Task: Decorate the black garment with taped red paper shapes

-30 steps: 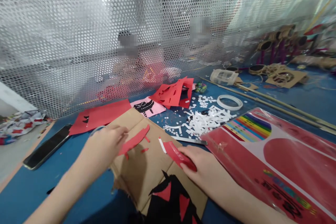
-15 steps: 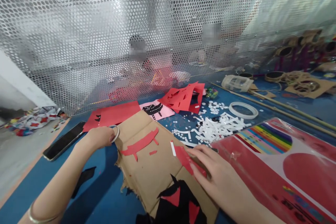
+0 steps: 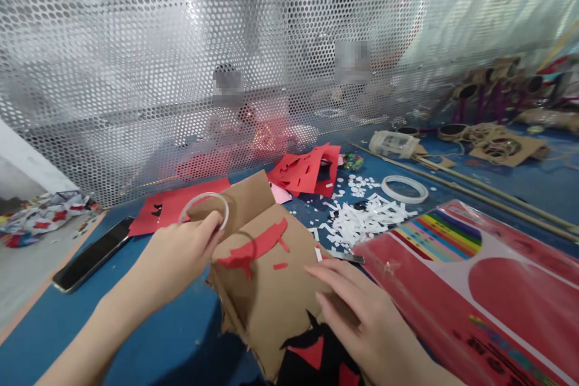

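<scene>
My left hand (image 3: 187, 250) is closed on a ring of white tape (image 3: 208, 196), held over the upper left of a brown cardboard sheet (image 3: 266, 298). The sheet is creased, and its far flap (image 3: 248, 193) tilts up. Red paper cut-outs (image 3: 257, 246) lie on it, and nearer me are black paper shapes (image 3: 296, 368) with red pieces. My right hand (image 3: 366, 307) bends over the cardboard's right side, its fingers on a red paper piece that is mostly hidden. A white strip (image 3: 318, 254) on that piece shows past the fingertips.
A phone (image 3: 93, 256) lies at left, beside red paper (image 3: 181, 202). Beyond the cardboard are cut red sheets (image 3: 307, 170), white paper scraps (image 3: 357, 217) and another tape ring (image 3: 404, 189). A plastic-wrapped red pack (image 3: 425, 277) lies at right. A perforated metal screen (image 3: 271, 30) stands behind.
My left hand has risen and moved right with the tape ring. The cardboard's far flap has tilted up and covers most of the pink sheet. My right hand now hides more of the red piece.
</scene>
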Motion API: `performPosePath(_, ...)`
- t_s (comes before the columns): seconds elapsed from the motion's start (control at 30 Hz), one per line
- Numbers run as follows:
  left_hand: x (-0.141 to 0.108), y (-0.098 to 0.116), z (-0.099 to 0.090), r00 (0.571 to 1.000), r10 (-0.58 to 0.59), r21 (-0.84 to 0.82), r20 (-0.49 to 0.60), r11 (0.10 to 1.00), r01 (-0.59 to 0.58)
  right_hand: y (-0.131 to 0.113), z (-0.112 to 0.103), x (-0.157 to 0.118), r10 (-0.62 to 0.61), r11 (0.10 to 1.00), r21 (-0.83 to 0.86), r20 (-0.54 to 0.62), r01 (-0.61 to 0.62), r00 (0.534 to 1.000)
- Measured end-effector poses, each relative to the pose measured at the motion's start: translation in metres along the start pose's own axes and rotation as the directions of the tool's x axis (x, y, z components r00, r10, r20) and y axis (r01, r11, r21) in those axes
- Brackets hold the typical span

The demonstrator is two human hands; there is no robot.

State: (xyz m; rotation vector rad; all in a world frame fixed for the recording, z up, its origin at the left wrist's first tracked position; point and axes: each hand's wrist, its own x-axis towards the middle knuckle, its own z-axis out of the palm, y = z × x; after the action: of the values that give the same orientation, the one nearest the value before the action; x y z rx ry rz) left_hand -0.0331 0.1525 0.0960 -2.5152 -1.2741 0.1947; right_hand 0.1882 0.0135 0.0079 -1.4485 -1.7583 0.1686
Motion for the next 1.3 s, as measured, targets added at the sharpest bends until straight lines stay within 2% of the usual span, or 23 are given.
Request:
performPosePath(0.1, 0.007, -0.019, 0.007, 0.991, -0.136, 0.067, -0.007, 0.988, 0.136, 0.000, -0.001, 0.002, 0.044, 0.999, 0.015, 0.030, -0.045, 0.999)
performPosePath(0.2, 0.013, -0.035, 0.007, 0.979, -0.203, 0.045, -0.030, 0.978, 0.204, 0.008, -0.008, 0.007, 0.142, 0.990, -0.011, -0.036, -0.142, 0.989)
performPosePath(0.3, 0.013, -0.030, 0.002, 0.983, -0.178, -0.043, -0.042, 0.983, 0.176, 0.023, -0.021, 0.014, 0.221, 0.972, -0.051, -0.108, -0.228, 0.969)
performPosePath(0.37, 0.010, -0.013, -0.001, 0.988, -0.132, -0.254, -0.073, 0.961, 0.110, 0.033, -0.027, 0.018, 0.246, 0.967, -0.045, -0.115, -0.252, 0.962)
performPosePath(0.4, 0.007, -0.001, -0.002, 0.989, -0.107, -0.423, -0.099, 0.905, 0.056, 0.035, -0.029, 0.019, 0.249, 0.966, -0.036, -0.113, -0.255, 0.962)
performPosePath(0.43, 0.002, 0.013, -0.002, 0.992, -0.066, -0.616, -0.111, 0.788, -0.016, 0.036, -0.029, 0.019, 0.250, 0.967, -0.025, -0.108, -0.254, 0.962)
performPosePath(0.5, -0.008, 0.043, -0.001, 0.994, 0.034, -0.876, -0.104, 0.471, -0.108, 0.030, -0.027, 0.017, 0.219, 0.976, 0.015, -0.087, -0.219, 0.972)
performPosePath(0.6, -0.027, 0.083, 0.004, 0.985, 0.147, -0.985, -0.086, 0.137, -0.106, 0.010, -0.022, 0.010, 0.083, 0.990, 0.120, -0.050, -0.077, 0.995)
performPosePath(0.67, -0.036, 0.098, 0.006, 0.973, 0.215, -0.995, -0.086, 0.029, -0.094, -0.002, -0.020, 0.005, -0.046, 0.979, 0.195, -0.070, 0.059, 0.996)
performPosePath(0.7, -0.039, 0.103, 0.006, 0.968, 0.229, -0.994, -0.101, 0.019, -0.108, -0.006, -0.019, 0.003, -0.104, 0.967, 0.223, -0.084, 0.120, 0.991)
performPosePath(0.8, -0.043, 0.105, 0.004, 0.948, 0.257, -0.972, -0.187, 0.093, -0.217, -0.009, -0.016, 0.000, -0.195, 0.935, 0.283, -0.098, 0.215, 0.976)
performPosePath(0.93, -0.041, 0.101, -0.001, 0.855, 0.329, -0.887, -0.400, 0.096, -0.452, -0.005, -0.015, 0.001, -0.172, 0.931, 0.308, -0.110, 0.198, 0.979)
performPosePath(1.0, -0.039, 0.102, 0.000, 0.821, 0.292, -0.829, -0.491, 0.134, -0.544, -0.004, -0.014, -0.001, -0.183, 0.933, 0.288, -0.143, 0.217, 0.973)
performPosePath(1.1, -0.039, 0.105, 0.008, 0.799, 0.226, -0.760, -0.558, 0.248, -0.601, -0.003, -0.013, -0.004, -0.247, 0.933, 0.225, -0.166, 0.281, 0.955)
performPosePath(1.17, -0.040, 0.107, 0.013, 0.784, 0.218, -0.729, -0.581, 0.288, -0.621, -0.002, -0.012, -0.006, -0.279, 0.924, 0.219, -0.171, 0.312, 0.945)
performPosePath(1.3, -0.041, 0.108, 0.018, 0.792, 0.229, -0.713, -0.566, 0.346, -0.610, -0.003, -0.011, -0.001, -0.209, 0.910, 0.333, -0.147, 0.247, 0.967)
